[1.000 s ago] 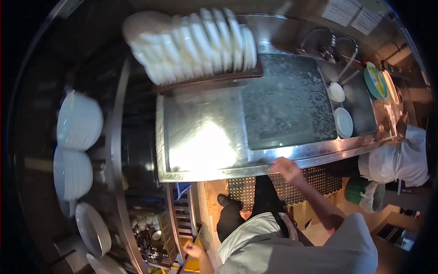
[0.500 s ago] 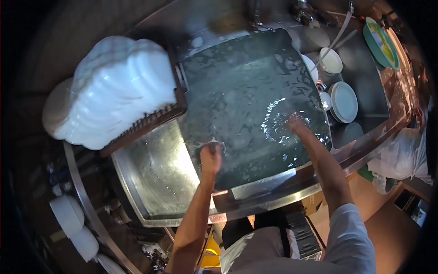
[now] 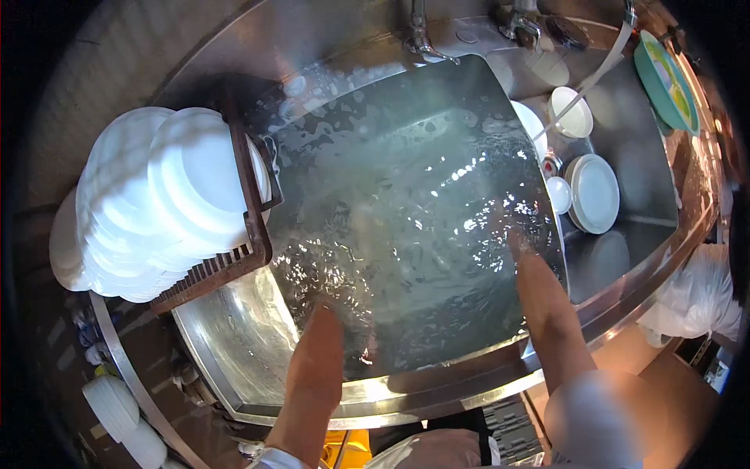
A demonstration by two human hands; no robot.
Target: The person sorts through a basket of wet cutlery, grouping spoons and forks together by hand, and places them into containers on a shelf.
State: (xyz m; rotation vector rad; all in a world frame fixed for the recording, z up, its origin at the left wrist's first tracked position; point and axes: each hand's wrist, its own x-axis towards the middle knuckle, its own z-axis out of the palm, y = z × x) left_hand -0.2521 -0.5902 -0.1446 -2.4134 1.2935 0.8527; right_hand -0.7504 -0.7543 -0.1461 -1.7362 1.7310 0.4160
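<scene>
Cloudy grey-green water (image 3: 391,203) fills the large sink basin. My left hand (image 3: 323,307) has gone under at the near left side, wrist at the surface, with ripples around it. Toward the right wall, my right hand (image 3: 517,241) is likewise sunk past the fingers. The murky, glinting water hides the fingers of both, so whether either holds anything does not show. Nearest to my left hand stands a brown rack (image 3: 254,211) packed with upright white plates (image 3: 195,168).
A metal sink at right holds stacked plates (image 3: 595,194), a white bowl (image 3: 572,112) and a hose (image 3: 590,82). Taps (image 3: 422,39) rise behind. A teal basin (image 3: 668,82) sits far right. More white bowls (image 3: 112,409) are at lower left.
My left hand, wet and at the surface before, has sunk deeper and shifted toward me and left. My right hand stays in the water, slightly lower in the picture. The view has shifted.
</scene>
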